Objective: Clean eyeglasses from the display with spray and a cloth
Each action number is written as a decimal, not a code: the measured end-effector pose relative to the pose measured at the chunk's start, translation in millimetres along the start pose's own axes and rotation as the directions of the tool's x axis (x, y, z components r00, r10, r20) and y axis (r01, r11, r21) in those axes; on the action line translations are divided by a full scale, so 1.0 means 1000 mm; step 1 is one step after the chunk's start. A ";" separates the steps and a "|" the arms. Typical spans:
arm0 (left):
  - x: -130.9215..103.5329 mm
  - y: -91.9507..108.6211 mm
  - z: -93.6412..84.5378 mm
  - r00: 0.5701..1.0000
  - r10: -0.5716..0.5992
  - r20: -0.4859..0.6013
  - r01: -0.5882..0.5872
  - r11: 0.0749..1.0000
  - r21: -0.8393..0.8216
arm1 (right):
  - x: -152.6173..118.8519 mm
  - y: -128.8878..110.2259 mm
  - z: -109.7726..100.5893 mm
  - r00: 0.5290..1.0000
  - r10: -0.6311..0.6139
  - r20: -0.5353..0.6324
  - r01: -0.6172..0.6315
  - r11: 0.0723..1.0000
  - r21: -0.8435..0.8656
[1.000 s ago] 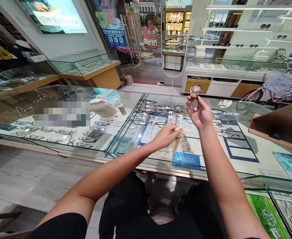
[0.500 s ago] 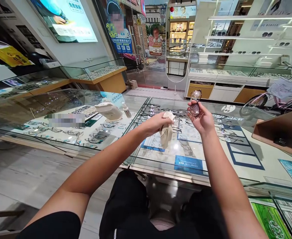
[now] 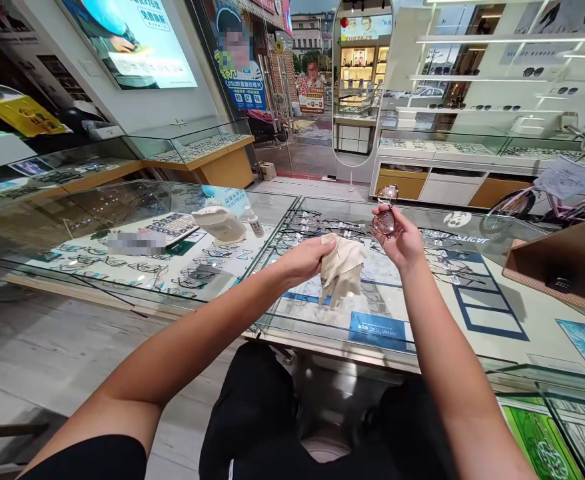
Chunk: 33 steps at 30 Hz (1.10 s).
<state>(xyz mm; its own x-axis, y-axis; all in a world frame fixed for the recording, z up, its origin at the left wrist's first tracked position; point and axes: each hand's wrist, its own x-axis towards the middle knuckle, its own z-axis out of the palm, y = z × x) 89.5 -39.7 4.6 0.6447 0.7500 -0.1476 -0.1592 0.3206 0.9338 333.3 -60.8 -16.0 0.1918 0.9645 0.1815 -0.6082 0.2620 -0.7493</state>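
A beige cleaning cloth (image 3: pixel 342 270) hangs unfolded from my left hand (image 3: pixel 312 259), pinched between thumb and fingers. To its right, my right hand (image 3: pixel 403 239) holds up a pair of eyeglasses (image 3: pixel 385 212) with round dark rims, one lens above the other. The cloth and the eyeglasses are apart. Both hands are above the glass display counter (image 3: pixel 302 327), where rows of spectacle frames (image 3: pixel 305 223) lie under the glass. Some of my left fingers are hidden behind the cloth.
On the counter to the left stand a white device (image 3: pixel 220 223) and a small spray bottle (image 3: pixel 254 222). A brown open box (image 3: pixel 562 263) sits at the right. Beyond the counter are an oval mirror (image 3: pixel 350 157) and a pink bicycle (image 3: pixel 547 200).
The cloth, bunched up before, now hangs spread out from my left hand, which is slightly lower. My right hand has shifted a little left and down with the eyeglasses.
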 end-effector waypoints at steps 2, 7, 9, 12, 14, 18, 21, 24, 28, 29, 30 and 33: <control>-0.001 0.002 0.000 0.999 -0.033 -0.037 0.032 0.999 -0.028 | 0.000 0.001 -0.001 1.000 0.009 -0.009 -0.009 1.000 0.001; -0.003 0.016 -0.003 0.993 0.011 -0.114 -0.006 0.999 0.048 | 0.000 0.001 -0.003 1.000 0.020 0.016 -0.020 0.999 -0.028; -0.002 0.023 -0.003 0.988 0.074 -0.136 -0.055 0.989 0.138 | 0.000 0.001 -0.003 0.999 0.023 0.025 -0.022 0.999 -0.045; 0.004 0.036 0.002 0.966 0.180 -0.184 -0.134 0.962 0.238 | -0.001 0.001 -0.001 0.999 0.022 0.032 -0.020 0.998 -0.060; 0.010 0.045 0.007 0.944 0.248 -0.218 -0.183 0.943 0.280 | -0.003 0.001 0.001 0.999 0.026 0.043 -0.023 0.997 -0.074; 0.032 0.053 0.017 0.908 0.344 -0.239 -0.275 0.920 0.278 | -0.008 0.004 0.011 0.996 0.050 0.071 -0.041 0.993 -0.113; 0.053 0.051 0.024 0.886 0.388 -0.254 -0.327 0.911 0.251 | -0.011 0.007 0.017 0.994 0.063 0.091 -0.050 0.989 -0.141; 0.070 0.048 0.032 0.869 0.420 -0.262 -0.356 0.898 0.258 | -0.011 0.011 0.020 0.993 0.068 0.095 -0.054 0.988 -0.142; 0.080 0.046 0.045 0.864 0.447 -0.229 -0.394 0.886 0.245 | -0.008 0.017 0.019 0.995 0.064 0.078 -0.052 0.988 -0.143; 0.081 0.046 0.047 0.864 0.454 -0.218 -0.403 0.883 0.242 | -0.007 0.018 0.018 0.996 0.062 0.069 -0.051 0.988 -0.143; 0.081 0.046 0.048 0.863 0.460 -0.208 -0.411 0.879 0.240 | -0.006 0.019 0.017 0.997 0.059 0.058 -0.050 0.988 -0.145; 0.080 0.044 0.047 0.892 0.417 -0.172 -0.384 0.902 0.195 | -0.004 0.022 0.016 0.998 0.044 0.034 -0.039 0.987 -0.155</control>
<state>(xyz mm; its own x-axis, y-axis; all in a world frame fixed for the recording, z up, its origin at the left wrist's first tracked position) 168.7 7.1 49.5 0.3807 0.9024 0.2018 -0.2453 -0.1119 0.9630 306.9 -58.5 -22.9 0.1382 0.9758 0.1697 -0.4888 0.2162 -0.8452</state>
